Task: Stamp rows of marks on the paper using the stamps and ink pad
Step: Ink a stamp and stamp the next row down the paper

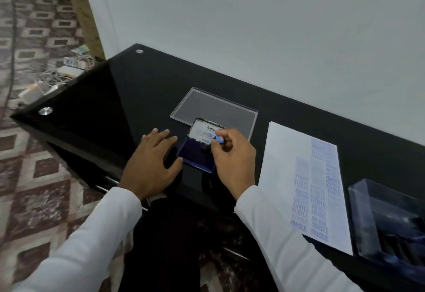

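A blue ink pad (195,156) lies open on the black table, its lid (205,134) raised at the back. My right hand (232,160) pinches a small stamp (218,139) with a blue-and-white top, held over the pad. My left hand (154,160) lies flat on the table just left of the pad, with the thumb against the pad's left edge. A white paper (287,172) lies to the right, carrying columns of blue marks (319,199) reading SAMPLE, FRAGILE and AIR MAIL.
A clear plastic lid (216,107) lies behind the ink pad. A clear box (388,220) with dark stamps stands at the far right, beside the paper. The black glass table (115,98) runs along a white wall; cables and adapters lie on the floor at left.
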Action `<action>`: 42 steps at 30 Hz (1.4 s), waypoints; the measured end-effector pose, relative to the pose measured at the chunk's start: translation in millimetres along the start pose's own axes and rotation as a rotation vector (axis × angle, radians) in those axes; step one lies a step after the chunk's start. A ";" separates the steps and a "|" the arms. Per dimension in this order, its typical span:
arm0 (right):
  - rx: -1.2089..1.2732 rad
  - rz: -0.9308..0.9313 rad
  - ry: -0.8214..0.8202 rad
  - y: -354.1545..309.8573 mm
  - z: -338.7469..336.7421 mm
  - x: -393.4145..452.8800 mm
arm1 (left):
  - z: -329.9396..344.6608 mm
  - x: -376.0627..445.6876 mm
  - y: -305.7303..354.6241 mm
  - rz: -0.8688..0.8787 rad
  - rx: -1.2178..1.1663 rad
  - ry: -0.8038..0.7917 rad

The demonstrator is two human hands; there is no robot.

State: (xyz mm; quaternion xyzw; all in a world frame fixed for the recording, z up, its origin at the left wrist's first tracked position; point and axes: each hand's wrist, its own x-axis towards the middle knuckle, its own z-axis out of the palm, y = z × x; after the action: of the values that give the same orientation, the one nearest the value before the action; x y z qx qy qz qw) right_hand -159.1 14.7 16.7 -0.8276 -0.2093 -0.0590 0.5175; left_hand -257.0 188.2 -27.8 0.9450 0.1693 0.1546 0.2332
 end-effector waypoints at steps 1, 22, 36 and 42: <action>-0.036 -0.039 -0.016 -0.6 2.9 -1.1 | 0.1 -0.6 -3.0 0.001 0.004 -0.005; -0.262 -0.175 -0.133 -2.2 22.0 3.6 | 15.2 2.7 -17.6 0.003 0.195 -0.005; -0.235 -0.135 -0.157 -0.7 17.5 11.3 | 16.2 3.3 -18.4 0.005 0.214 -0.008; -0.220 -0.123 -0.184 -0.4 14.0 13.0 | 17.1 2.8 -19.3 0.008 0.221 -0.003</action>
State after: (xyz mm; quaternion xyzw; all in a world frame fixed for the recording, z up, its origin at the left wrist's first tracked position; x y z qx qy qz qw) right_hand -149.1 30.9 14.7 -0.8669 -0.2982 -0.0372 0.3977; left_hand -252.9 198.7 -51.2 0.9659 0.1813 0.1345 0.1271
